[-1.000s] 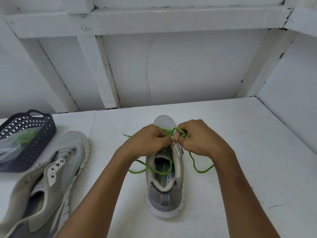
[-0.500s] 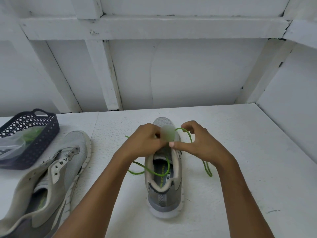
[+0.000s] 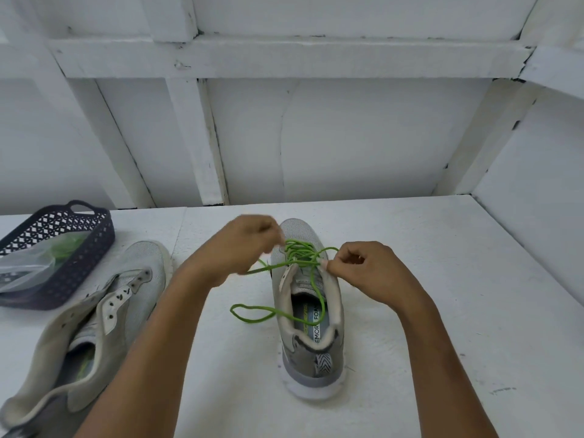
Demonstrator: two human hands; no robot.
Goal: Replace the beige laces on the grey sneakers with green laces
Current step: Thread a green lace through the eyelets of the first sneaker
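Fingers (image 3: pixel 328 264) of right hand (image 3: pixel 363 273): thumb and forefinger pinch a strand of the green lace (image 3: pixel 300 257); other fingers curled in. The hand sits at 3 o'clock of the lacing, just beside the collar of the sneaker (image 3: pixel 303 358).

Left hand (image 3: pixel 243 245): at 10 o'clock of the lacing, fingers curled, motion-blurred. Lace strands run up to and under it; actual grip cannot be told.

Head view, task items: sneaker stands upright on the white table (image 3: pixel 442 279), toe at 12 o'clock, heel at 6. Green lace is bunched over the upper eyelets between the hands. One strand drops into the shoe opening, crosses the insole and leaves over the left collar, ending in a flat loop on the table at 9 o'clock of the shoe.

Other items: second sneaker (image 3: pixel 104 305), no lace in its eyelets, lies at 8 o'clock, toe pointing to 1. Dark basket (image 3: pixel 63 222) at 10 o'clock holds a clear bag (image 3: pixel 28 263) with something green inside.
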